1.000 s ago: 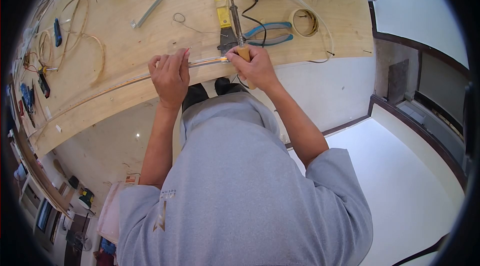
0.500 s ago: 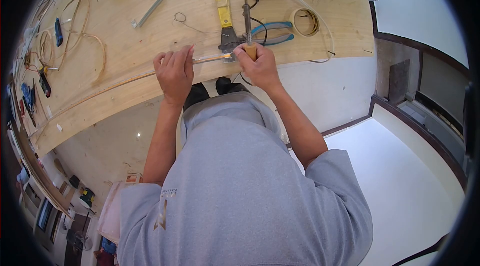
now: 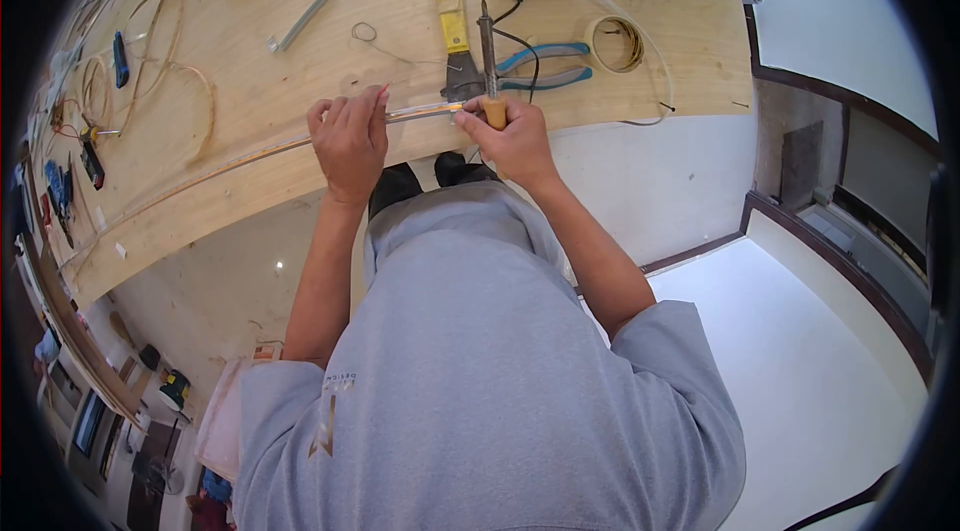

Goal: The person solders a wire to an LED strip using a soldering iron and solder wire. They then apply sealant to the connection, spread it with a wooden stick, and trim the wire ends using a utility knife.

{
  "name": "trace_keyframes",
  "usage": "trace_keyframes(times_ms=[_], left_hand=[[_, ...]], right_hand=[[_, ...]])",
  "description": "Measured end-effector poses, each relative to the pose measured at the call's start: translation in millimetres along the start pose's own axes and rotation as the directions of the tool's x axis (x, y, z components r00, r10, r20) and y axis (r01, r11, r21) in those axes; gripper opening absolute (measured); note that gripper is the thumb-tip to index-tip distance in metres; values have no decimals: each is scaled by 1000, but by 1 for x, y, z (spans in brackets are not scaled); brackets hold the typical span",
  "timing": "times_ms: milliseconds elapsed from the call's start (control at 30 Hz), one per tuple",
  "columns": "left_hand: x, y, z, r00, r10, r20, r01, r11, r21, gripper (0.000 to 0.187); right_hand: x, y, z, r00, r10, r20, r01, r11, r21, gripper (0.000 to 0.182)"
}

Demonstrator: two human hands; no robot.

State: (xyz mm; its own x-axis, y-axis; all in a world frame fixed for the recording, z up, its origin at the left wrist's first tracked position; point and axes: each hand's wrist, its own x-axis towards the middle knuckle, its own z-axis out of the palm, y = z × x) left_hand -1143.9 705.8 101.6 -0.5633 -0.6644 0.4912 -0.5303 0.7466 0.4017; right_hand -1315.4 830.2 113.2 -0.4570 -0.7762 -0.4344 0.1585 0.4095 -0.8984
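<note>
My right hand is wrapped round the wooden handle of a soldering iron, whose metal tip points away from me. The thumb and fingertips of that hand are right at the end of a narrow LED strip, which has a lit-looking orange patch there. My left hand is closed over the strip further left, with a small red-ended wire showing at its fingertips. Just beyond the iron's handle lies a yellow-handled scraper, its blade partly behind the strip's end.
Blue-handled pliers and a tape roll lie right of the iron. A white cable curves behind them. Leftward are a short channel piece, a thin looped wire, a blue cutter and coiled strip. The wooden table's front edge is close.
My right hand and the soldering iron have moved slightly left, and the thumb is now closer over the strip's end. The left hand stays in nearly the same place.
</note>
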Motion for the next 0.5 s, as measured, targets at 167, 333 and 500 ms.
trace_keyframes(times_ms=[167,333,500], left_hand=[[-1,-1,1,1000,-1,3,1,1000,10,6],[-4,-2,2,1000,-24,19,24,1000,17,8],[-5,-5,4,999,-33,35,33,999,17,8]], right_hand=[[2,1,0,1000,14,8,-14,1000,7,17],[5,4,-5,998,-67,16,69,991,-114,17],[6,14,-10,998,-52,-36,48,994,-98,18]])
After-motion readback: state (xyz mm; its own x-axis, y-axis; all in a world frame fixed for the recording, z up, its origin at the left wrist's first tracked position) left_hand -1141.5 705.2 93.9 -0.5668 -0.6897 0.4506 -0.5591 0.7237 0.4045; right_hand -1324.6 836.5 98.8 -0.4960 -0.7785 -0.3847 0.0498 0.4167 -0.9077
